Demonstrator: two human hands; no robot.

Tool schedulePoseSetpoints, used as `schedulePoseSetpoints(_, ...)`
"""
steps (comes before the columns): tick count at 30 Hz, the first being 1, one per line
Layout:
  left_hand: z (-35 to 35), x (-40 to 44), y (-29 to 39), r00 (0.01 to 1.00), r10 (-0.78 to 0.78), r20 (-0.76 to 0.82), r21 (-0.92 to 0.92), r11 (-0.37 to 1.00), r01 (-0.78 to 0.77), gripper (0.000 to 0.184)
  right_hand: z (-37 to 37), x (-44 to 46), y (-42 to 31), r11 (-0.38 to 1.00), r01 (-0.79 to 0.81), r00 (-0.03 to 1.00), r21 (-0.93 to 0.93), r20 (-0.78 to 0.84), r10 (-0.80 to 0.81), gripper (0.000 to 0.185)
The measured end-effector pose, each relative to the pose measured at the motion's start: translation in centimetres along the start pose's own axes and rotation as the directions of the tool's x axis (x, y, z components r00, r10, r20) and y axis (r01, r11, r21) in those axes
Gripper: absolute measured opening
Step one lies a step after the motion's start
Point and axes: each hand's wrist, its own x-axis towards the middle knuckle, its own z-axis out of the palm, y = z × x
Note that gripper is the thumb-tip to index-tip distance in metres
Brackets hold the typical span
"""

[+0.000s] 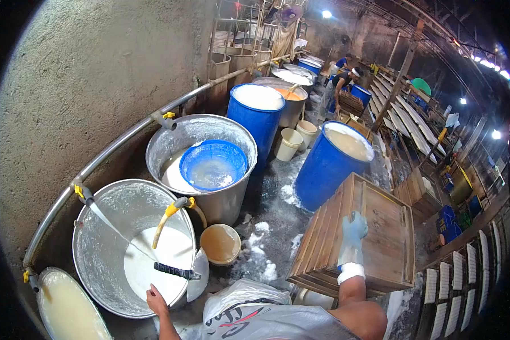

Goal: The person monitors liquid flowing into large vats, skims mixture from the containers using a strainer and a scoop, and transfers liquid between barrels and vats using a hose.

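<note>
My left hand (156,300), bare, is low beside the near rim of a large metal vat (105,218). Its fingers point up and apart, with nothing seen in them. White liquid (150,266) fills the vat's bottom, and a thin stream runs in from a yellow-handled tap (84,194). A black-wrapped handle (174,271) lies over the vat's right side, joined to a pale rounded piece (198,276). My right hand (354,231), in a pale glove, is closed over the rim of the top wooden tray (385,232) in a stack.
A second metal vat (246,158) holds a blue basin (213,165). Blue barrels (323,170) and a bucket of brownish liquid (220,245) flank the wet, white-spattered floor (255,226). A pipe (119,146) follows the wall. Co-workers (341,85) bend over trays farther back.
</note>
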Motion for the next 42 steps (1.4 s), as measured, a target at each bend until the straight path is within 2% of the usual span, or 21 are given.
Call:
schedulePoseSetpoints(7, 0.4, 0.0, -0.5, 0.999, 0.046, -0.013, 0.013, 0.999, -0.046, 0.056, 0.2, 0.0, 0.2, 1.000, 0.026, 0.999, 0.000, -0.021, -0.026, 0.048)
schedulePoseSetpoints(11, -0.3, -0.1, 0.5, 1.000, 0.013, 0.014, 0.038, 0.999, -0.014, 0.057, 0.8, 0.1, 0.6, 0.999, 0.039, 0.999, 0.013, -0.032, -0.039, 0.049)
schedulePoseSetpoints(13, -0.2, -0.1, 0.4, 0.999, 0.034, -0.011, -0.003, 0.999, -0.034, 0.057, 0.7, 0.0, 0.4, 0.999, 0.046, 0.998, 0.015, -0.031, -0.045, 0.049)
schedulePoseSetpoints(15, -0.3, -0.1, 0.4, 0.999, 0.037, -0.009, -0.004, 0.999, -0.037, 0.057, 0.6, 0.0, 0.2, 0.999, -0.016, 1.000, 0.034, -0.002, 0.016, 0.052)
schedulePoseSetpoints(21, -0.3, -0.1, 0.6, 0.999, 0.039, -0.006, 0.018, 0.999, -0.039, 0.057, 0.2, 0.2, 0.1, 0.999, -0.047, 0.997, 0.014, 0.056, 0.046, 0.052)
schedulePoseSetpoints(26, -0.2, -0.1, 0.5, 0.999, 0.053, -0.009, 0.030, 0.998, -0.053, 0.057, 0.3, 0.0, 0.0, 0.999, -0.025, 1.000, 0.019, 0.015, 0.025, 0.051)
schedulePoseSetpoints(30, -0.5, -0.2, 0.7, 1.000, 0.016, 0.004, 0.030, 0.999, -0.016, 0.057, 0.1, -0.2, 0.0, 0.998, 0.021, 1.000, 0.059, -0.024, -0.020, 0.048)
schedulePoseSetpoints(42, -0.6, -0.2, 1.1, 1.000, -0.028, 0.014, 0.008, 1.000, 0.028, 0.058, -0.1, -0.2, 0.0, 0.998, -0.003, 1.000, 0.067, -0.013, 0.004, 0.050)
